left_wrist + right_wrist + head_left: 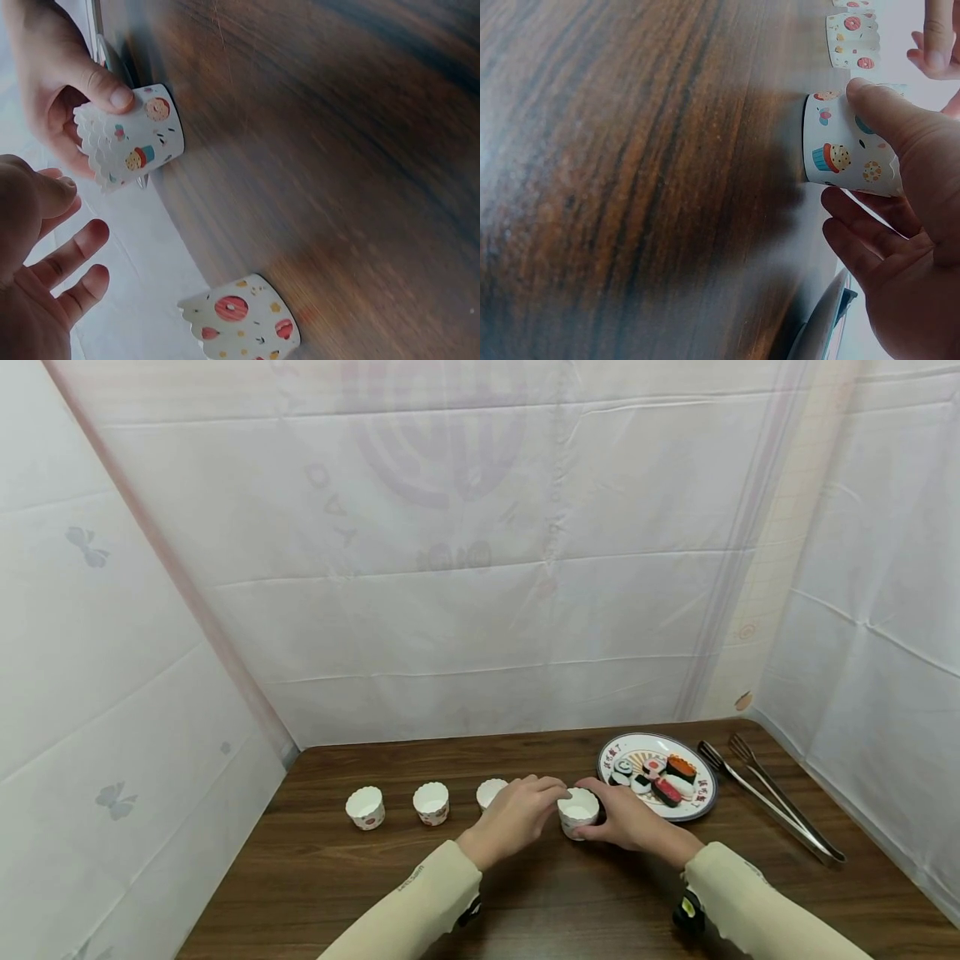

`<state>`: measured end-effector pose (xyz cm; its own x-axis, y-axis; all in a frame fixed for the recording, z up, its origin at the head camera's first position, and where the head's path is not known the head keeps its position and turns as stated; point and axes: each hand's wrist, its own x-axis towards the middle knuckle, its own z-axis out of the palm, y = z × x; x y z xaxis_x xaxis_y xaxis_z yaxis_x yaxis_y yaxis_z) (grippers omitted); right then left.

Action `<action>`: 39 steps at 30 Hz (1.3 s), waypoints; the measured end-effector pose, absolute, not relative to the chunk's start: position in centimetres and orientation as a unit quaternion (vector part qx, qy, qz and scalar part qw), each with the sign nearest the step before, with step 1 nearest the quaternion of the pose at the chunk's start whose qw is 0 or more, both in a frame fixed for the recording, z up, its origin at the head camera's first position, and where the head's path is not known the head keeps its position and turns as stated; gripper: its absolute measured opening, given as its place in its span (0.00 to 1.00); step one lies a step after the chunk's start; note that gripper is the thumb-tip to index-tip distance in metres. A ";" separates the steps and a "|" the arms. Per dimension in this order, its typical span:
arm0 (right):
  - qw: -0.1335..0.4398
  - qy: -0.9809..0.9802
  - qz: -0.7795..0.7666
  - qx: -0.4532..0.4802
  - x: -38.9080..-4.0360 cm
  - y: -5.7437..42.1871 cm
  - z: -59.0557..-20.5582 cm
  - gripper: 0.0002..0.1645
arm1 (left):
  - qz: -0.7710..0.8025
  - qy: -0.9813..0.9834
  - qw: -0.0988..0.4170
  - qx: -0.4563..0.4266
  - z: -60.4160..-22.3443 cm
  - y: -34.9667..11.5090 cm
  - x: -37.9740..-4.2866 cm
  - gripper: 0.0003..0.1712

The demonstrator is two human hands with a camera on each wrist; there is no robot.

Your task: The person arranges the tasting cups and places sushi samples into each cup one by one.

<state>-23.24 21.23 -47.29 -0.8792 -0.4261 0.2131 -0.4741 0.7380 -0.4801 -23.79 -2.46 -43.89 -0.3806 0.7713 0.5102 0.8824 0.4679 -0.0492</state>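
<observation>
My right hand (626, 817) grips a white paper baking cup (577, 810) printed with cupcakes and sweets, the thumb on one side and fingers on the other. The cup stands upright at the wood-look table, its scalloped mouth facing up. In the left wrist view my left hand (45, 240) is beside that cup's rim, its fingers spread and relaxed, apart from it. A similar cup (491, 791) is partly hidden behind the left hand. Two more baking cups, one (431, 803) nearer and one (365, 808) at the far left, continue the row.
An oval plate (703, 810) holding several sushi pieces lies just beyond the right hand. Metal tongs (780, 802) lie to its right, jaws toward the back. White cloth (450, 635) hangs behind the brown table (315, 877) and along both sides.
</observation>
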 end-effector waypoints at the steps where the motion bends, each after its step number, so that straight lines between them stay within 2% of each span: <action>1: 0.045 -0.931 0.270 0.242 -23.2 21.2 -47.3 0.41 | -0.116 -0.823 0.235 -0.505 -44.0 -2.3 -23.8 0.15; 8: 0.057 -0.927 0.272 0.254 -23.1 21.1 -47.3 0.40 | -0.128 -0.832 0.189 -0.505 -44.4 -1.8 -23.3 0.14; 14: 0.065 -0.926 0.267 0.260 -23.0 21.2 -47.2 0.39 | -0.117 -0.843 0.171 -0.497 -44.5 -1.6 -23.1 0.13; 25: 0.064 -0.925 0.270 0.259 -23.1 21.2 -47.3 0.39 | -0.094 -0.844 0.173 -0.498 -44.5 -1.4 -23.1 0.09; 39: 0.055 -0.928 0.269 0.251 -23.2 21.3 -47.3 0.39 | -0.068 -0.856 0.162 -0.486 -44.4 -0.9 -23.2 0.10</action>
<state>-23.21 21.30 -47.32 -0.8682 -0.4357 0.2377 -0.4953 0.7299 -0.4711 -23.17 -0.92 -44.37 -0.4751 0.8102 0.3433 0.8540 0.5186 -0.0419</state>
